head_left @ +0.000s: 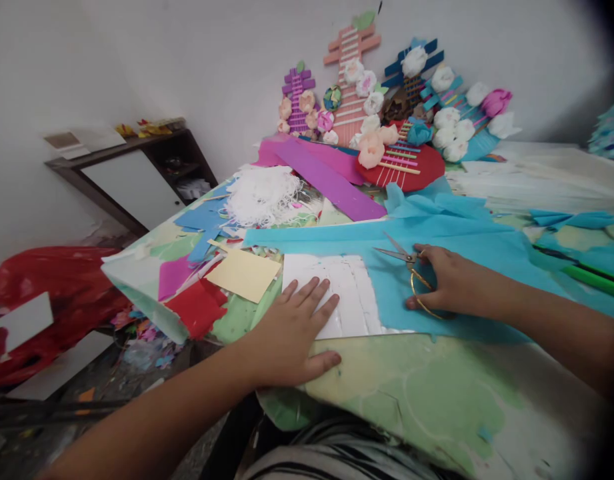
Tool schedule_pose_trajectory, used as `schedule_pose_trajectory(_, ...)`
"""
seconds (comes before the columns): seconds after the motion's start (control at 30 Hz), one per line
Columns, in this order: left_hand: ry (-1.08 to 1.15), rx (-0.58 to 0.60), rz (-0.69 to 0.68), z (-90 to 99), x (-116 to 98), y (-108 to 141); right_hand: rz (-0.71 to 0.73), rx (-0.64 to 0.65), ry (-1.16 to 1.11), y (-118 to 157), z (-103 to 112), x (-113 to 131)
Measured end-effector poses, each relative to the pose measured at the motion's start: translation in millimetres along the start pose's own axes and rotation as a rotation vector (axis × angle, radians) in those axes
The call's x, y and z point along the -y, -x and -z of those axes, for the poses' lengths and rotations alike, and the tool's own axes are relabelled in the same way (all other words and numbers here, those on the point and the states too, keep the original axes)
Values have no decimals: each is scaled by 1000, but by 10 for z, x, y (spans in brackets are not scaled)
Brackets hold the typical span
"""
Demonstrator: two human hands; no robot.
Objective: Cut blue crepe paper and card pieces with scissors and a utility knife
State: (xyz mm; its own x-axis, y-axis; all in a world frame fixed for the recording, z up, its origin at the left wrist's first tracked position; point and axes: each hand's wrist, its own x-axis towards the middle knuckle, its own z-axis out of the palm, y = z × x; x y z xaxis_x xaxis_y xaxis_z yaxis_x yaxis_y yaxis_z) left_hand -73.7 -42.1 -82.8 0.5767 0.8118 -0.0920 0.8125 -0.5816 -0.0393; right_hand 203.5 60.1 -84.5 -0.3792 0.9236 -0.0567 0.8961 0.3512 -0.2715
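My left hand (pixel 299 330) lies flat with its fingers spread, pressing on the left part of a white board (pixel 354 293). Thin glue-like lines run down the board. In my right hand (pixel 444 277) is a pair of gold-handled scissors (pixel 421 280), its blades parted and pointing left over blue crepe paper (pixel 487 253). The blue paper covers the board's right side and spreads out to the right beneath my right hand. A narrow blue strip stretches left along the board's far edge.
Paper-flower crafts (pixel 349 100) lean against the wall at the back. White shredded paper (pixel 263 195), a purple strip (pixel 331 183), a cream card (pixel 244 273) and red paper (pixel 199 307) lie around the board. Green-handled scissors (pixel 594 280) rest at far right. A cabinet (pixel 131 187) stands left.
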Motion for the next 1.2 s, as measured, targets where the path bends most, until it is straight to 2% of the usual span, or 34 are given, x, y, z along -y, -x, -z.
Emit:
schedule_pose_trajectory(0.3,23,12,-19,2,27,26,145,28,-43,-15,-63,427)
schedule_pose_trajectory(0.47,60,1,-20,37,29,27,94,-23,-44,-77,59,328)
schedule_pose_trajectory(0.63,58,-88,-4,97,40,8,56,-50,-1,-126,67,183)
schedule_pose_trajectory(0.7,16,-135,96,150,114,59,51,-60,7,-130,32,162)
schedule_pose_trajectory(0.87,-169,-213,511,295,517,438,68,-70,28,-153,14,135)
schedule_pose_trajectory(0.93,-186,-161,652,311,669,611,72,-74,27,-165,63,129)
schedule_pose_trajectory(1.0,-127,-72,720,299,763,708,76,-80,29,-164,138,134)
schedule_pose_trajectory(1.1,-66,-65,694,265,789,649,77,-79,50,-103,254,168)
schedule_pose_trajectory(1.2,-115,-59,517,266,744,448,58,-83,42,34,316,203)
